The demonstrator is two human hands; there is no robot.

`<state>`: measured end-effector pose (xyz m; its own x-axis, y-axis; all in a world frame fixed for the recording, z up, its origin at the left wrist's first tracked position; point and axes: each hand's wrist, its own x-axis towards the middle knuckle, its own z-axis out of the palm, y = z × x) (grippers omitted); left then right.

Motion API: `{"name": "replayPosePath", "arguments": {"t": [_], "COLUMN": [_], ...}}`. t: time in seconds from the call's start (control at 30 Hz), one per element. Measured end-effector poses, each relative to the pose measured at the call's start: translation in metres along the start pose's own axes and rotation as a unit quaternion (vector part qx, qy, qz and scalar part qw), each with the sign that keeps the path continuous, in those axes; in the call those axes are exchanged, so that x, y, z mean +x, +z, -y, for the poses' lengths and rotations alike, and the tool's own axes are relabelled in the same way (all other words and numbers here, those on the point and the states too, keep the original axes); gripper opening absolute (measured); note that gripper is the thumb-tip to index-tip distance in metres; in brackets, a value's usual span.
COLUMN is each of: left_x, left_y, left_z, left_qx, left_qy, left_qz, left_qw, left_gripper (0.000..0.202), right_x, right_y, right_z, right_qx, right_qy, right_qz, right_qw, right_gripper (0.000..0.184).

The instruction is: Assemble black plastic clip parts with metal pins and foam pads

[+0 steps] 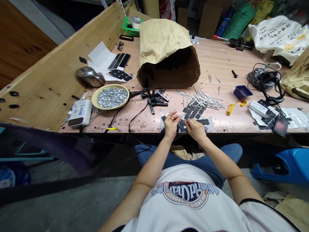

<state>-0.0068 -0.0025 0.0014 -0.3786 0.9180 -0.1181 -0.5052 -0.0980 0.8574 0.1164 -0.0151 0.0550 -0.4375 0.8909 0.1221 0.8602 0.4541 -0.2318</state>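
Hands in close, just over the near table edge, in front of the paper sack point(166, 38) and well apart from it! Progress looks partway, by my judgement: a cluster of black handled parts point(154, 98) sits right by the sack's mouth, though whether those are finished or waiting, I cannot tell. Plenty looks left over. A big pile of metal rods point(205, 100) sprawls in front of the sack and to its right, and the yellow bowl point(94, 99) to the sack's left is loaded with small metal pieces point(112, 96). Black pads point(193, 111) lie in rows between the sack and the hands, plenty of them loose. Only 1 black part point(234, 74) lies alone, off to the sack's right.

Now to the fingers! A thin piece point(182, 120) bridges the gap between 2 hands, straight out from the sack's mouth toward the wearer. Left hand point(171, 124): thumb and index finger pinched together on 1 end. Right hand point(196, 129): fingertips closed on the other end, curled inward. Just what that piece is, too small to tell; the fingertips hide most of it.
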Motion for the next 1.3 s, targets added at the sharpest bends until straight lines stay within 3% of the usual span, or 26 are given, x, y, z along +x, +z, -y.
{"name": "replayPosePath", "arguments": {"t": [0.27,0.67,0.87,0.93,1.07,1.13,1.2,1.3], "left_x": [-0.006,-0.007,-0.007,-0.009,-0.01,-0.008,-0.006,-0.003], "left_y": [0.002,0.003,0.001,0.003,0.005,0.004,0.003,0.001], "left_z": [-0.002,-0.001,0.007,0.012,0.021,0.021,0.02,0.016], "left_qx": [-0.011,0.003,0.014,0.043,0.083,0.096,0.107,0.117], "left_qy": [0.001,-0.029,-0.073,-0.091,-0.076,-0.062,-0.054,-0.039], "left_qz": [0.029,0.065,0.088,0.106,0.083,0.072,0.065,0.048], "left_qw": [1.0,0.997,0.993,0.989,0.99,0.991,0.991,0.991], "left_gripper": [0.05,0.04,0.043,0.045,0.036,0.03,0.025,0.021], "right_x": [0.001,0.0,-0.025,-0.036,-0.05,-0.052,-0.053,-0.05], "right_y": [-0.002,-0.001,-0.002,0.0,0.009,0.015,0.02,0.023], "right_z": [0.0,-0.009,-0.031,-0.045,-0.064,-0.064,-0.063,-0.065], "right_qx": [0.051,0.169,0.211,0.17,0.029,0.017,0.034,0.025], "right_qy": [0.039,0.05,-0.045,0.001,0.185,0.186,0.145,0.171], "right_qz": [0.048,0.034,0.037,0.034,-0.002,0.016,0.029,-0.02], "right_qw": [0.997,0.984,0.976,0.985,0.982,0.982,0.988,0.985], "right_gripper": [0.021,0.021,0.032,0.035,0.038,0.036,0.034,0.036]}}
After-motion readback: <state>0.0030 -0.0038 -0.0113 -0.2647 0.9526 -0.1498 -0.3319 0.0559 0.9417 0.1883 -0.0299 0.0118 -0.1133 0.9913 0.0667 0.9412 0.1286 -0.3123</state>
